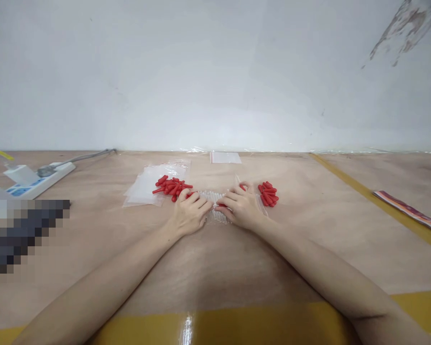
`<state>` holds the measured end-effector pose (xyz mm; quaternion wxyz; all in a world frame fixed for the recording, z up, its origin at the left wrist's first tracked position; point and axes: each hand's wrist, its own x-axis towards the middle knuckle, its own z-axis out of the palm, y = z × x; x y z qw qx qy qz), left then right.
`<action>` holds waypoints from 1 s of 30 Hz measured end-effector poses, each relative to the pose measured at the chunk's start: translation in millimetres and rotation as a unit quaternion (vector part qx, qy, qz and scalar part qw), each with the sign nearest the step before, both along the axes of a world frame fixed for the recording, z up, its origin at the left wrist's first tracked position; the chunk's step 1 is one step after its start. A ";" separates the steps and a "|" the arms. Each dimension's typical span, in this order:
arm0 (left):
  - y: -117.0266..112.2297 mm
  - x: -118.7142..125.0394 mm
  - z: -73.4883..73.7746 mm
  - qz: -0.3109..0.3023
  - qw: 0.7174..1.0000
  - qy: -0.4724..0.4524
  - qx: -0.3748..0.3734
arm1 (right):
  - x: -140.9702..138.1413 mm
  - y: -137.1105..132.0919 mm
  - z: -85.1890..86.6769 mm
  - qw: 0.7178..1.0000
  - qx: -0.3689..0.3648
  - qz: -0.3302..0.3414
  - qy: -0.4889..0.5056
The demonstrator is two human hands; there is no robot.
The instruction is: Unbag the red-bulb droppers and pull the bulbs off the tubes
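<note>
My left hand (193, 212) rests with its fingers curled at the left end of a row of thin clear tubes (218, 216). What its fingertips pinch, if anything, is hidden. My right hand (242, 207), fingers bent, grips a small red rubbery piece (221, 205) above the tubes. Beyond my left hand lies a heap of similar red pieces (172, 186), each with a rounded head and narrow stem, partly on clear plastic bags (143, 184). A smaller red heap (268, 194) sits to the right of my right hand, near another clear bag (263, 207) partly covered by that hand.
A white power strip (59, 173) with plugs and a grey cable lies at the left, near a blurred dark object (25, 235). Toward the wall is a white bag or card (225, 157). A colourful flat packet (409, 211) lies at right by yellow tape (348, 179).
</note>
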<state>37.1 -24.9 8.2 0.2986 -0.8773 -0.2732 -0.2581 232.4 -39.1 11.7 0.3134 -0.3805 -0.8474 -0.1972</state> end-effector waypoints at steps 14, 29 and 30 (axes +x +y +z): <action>1.3 -4.0 -2.5 -0.023 0.999 0.029 -0.035 | 9.7 -2.8 -0.7 0.999 -0.039 0.024 -0.025; -1.2 -5.2 -0.5 -0.039 0.998 0.023 -0.047 | 13.6 -4.8 2.4 0.993 -0.116 0.039 0.008; -1.3 -5.5 -0.9 -0.038 0.998 0.019 -0.056 | 14.9 -4.3 0.2 0.995 -0.096 0.032 -0.005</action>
